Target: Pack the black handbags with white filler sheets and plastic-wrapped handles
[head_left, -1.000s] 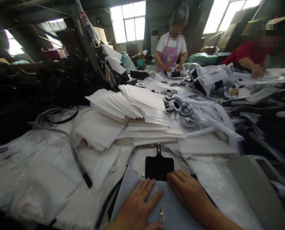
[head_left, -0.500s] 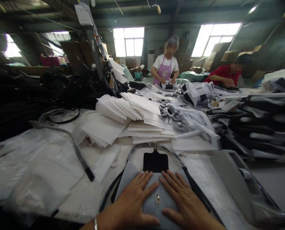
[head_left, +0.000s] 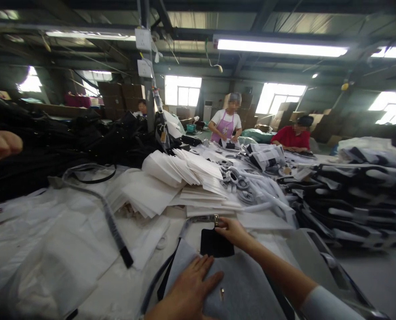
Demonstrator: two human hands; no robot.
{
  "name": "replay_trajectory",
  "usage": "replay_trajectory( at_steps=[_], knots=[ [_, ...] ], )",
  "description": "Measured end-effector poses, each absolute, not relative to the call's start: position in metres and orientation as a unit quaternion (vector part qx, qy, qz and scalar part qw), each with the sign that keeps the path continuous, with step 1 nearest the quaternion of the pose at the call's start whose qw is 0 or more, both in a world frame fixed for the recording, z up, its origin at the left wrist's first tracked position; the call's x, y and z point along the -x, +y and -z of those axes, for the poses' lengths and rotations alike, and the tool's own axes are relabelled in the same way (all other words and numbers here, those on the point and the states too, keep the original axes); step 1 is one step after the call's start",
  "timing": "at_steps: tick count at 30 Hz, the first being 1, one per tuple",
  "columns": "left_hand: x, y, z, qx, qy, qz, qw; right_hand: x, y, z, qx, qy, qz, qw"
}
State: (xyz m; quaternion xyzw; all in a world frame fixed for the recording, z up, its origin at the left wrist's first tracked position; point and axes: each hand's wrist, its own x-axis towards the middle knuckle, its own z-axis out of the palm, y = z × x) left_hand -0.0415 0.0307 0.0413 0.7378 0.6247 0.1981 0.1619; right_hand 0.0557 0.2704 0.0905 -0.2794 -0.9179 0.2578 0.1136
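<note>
My left hand (head_left: 188, 289) lies flat, fingers spread, on a grey felt sheet (head_left: 244, 289) that covers a bag in front of me. My right hand (head_left: 230, 231) has reached forward and pinches the top of the bag's black flap (head_left: 214, 243) near its small metal clasp (head_left: 215, 218). A wrapped strap (head_left: 194, 221) curves round the flap. A small metal fitting (head_left: 221, 293) pokes through the felt.
Stacks of white paper sheets (head_left: 184, 178) lie ahead, with wrapped straps and rings (head_left: 247, 186) to their right. Black bags (head_left: 358, 200) are stacked at the right, dark bags (head_left: 51, 142) at the left. A grey bin (head_left: 321, 253) stands beside me. Two people (head_left: 227, 124) work at the far end. Someone's fingertips (head_left: 0, 146) show at the left edge.
My right hand left the felt and moved forward to the black flap's top edge. The camera tilted up, showing more ceiling. My left hand stays flat on the felt.
</note>
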Motion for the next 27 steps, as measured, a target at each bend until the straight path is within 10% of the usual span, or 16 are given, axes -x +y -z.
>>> replay_trajectory(
  at_steps=[27],
  knots=[
    [0.029,0.029,-0.074,-0.744,0.615,-0.22,0.14,-0.167,0.171,-0.083,0.061,-0.956,-0.249,0.14]
  ],
)
